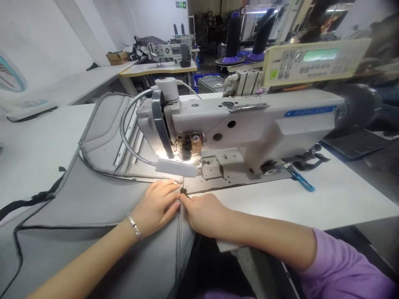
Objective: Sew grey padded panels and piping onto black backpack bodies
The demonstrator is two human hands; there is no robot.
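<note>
A large grey padded fabric piece (93,195) with dark piped edges drapes over the table's left side and its front edge. My left hand (158,203), with a silver bracelet at the wrist, lies on it with fingers stretched toward the seam. Right beside it, my right hand (202,214) is closed, pinching the fabric's edge between thumb and forefinger. A small black piece (183,191) shows between the fingertips; its kind is unclear. Both hands are just in front of the sewing machine (224,128), whose needle area is partly hidden by a lamp head (176,167).
A blue cutter (301,178) lies on the white table (264,207) at right. A control panel (314,62) sits above the machine. Dark thread cones (233,37) stand behind. Another sewing machine (171,52) is on a far table. A black strap (31,201) lies at left.
</note>
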